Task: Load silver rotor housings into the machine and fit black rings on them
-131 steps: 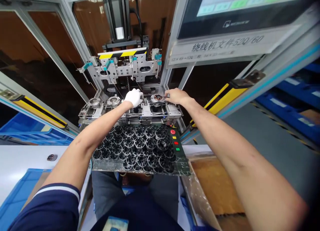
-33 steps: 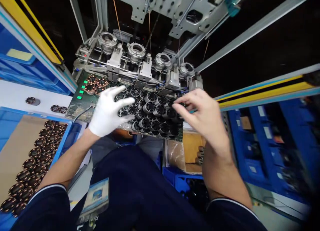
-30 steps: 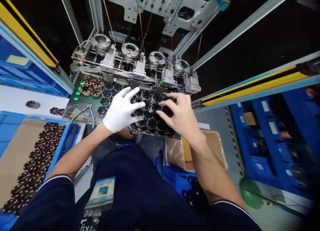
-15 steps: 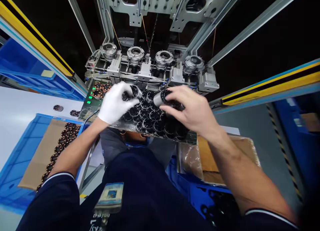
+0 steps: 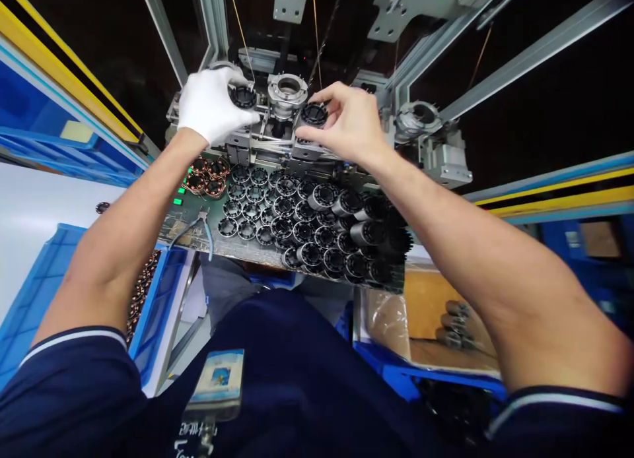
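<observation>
My left hand (image 5: 211, 108), in a white glove, is closed around a black-rimmed motor stator core (image 5: 244, 97) near the leftmost winding fixture, which it mostly hides. My bare right hand (image 5: 349, 121) grips another black stator core (image 5: 314, 115) between thumb and fingers, to the right of the round metal fixture (image 5: 288, 92). Whether either core touches the machine, I cannot tell. Below my hands, many unwound stator cores (image 5: 284, 227) stand in rows on the bench (image 5: 238, 247). Several copper-wound stators (image 5: 205, 177) sit together at its left end.
Pliers (image 5: 205, 233) lie on the bench's front left. Another round fixture (image 5: 419, 120) stands at the right. Thin wires (image 5: 317, 35) hang from above. A blue tray (image 5: 44, 293) with wound stators is at left, a lined box (image 5: 426, 306) at lower right. Yellow-striped posts (image 5: 74, 68) flank the machine.
Both hands have moved up and away from the bench rows to the fixtures, each carrying a stator core. The pliers and more of the rows now show. The camera view has shifted slightly.
</observation>
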Demonstrator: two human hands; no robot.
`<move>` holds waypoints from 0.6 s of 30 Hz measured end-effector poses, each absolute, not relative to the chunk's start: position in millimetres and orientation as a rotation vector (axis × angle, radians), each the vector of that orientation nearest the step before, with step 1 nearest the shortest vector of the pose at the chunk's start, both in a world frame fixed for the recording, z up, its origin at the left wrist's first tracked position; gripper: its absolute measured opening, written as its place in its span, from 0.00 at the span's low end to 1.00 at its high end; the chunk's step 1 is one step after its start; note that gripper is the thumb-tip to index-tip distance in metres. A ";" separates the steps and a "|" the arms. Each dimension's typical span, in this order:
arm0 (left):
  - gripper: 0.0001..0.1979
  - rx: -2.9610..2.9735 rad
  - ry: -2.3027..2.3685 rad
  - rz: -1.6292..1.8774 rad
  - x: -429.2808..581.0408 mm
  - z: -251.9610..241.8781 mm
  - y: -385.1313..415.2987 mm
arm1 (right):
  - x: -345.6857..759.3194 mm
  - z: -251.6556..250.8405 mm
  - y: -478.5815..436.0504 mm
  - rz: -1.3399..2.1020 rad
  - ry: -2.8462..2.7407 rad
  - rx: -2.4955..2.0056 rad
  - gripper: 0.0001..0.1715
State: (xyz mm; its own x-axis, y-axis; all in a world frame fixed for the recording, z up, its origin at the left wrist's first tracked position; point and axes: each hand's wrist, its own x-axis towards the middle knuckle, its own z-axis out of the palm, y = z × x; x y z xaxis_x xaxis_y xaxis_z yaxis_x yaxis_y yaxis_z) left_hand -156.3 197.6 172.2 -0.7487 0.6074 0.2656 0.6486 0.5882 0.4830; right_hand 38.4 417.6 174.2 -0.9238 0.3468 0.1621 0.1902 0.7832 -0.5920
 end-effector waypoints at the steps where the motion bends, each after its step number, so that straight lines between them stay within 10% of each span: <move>1: 0.33 -1.085 -2.718 -0.937 -159.7 167.6 197.6 | 36.9 170.1 421.7 0.892 -2.632 -0.398 0.36; 7: 0.48 -1.056 -2.846 -1.037 -202.8 153.6 196.5 | 22.6 154.8 448.5 0.983 -2.538 -0.261 0.36; 18: 0.45 -1.535 -2.102 -1.675 -268.4 97.9 198.3 | 28.1 163.5 441.4 1.128 -2.351 -0.172 0.42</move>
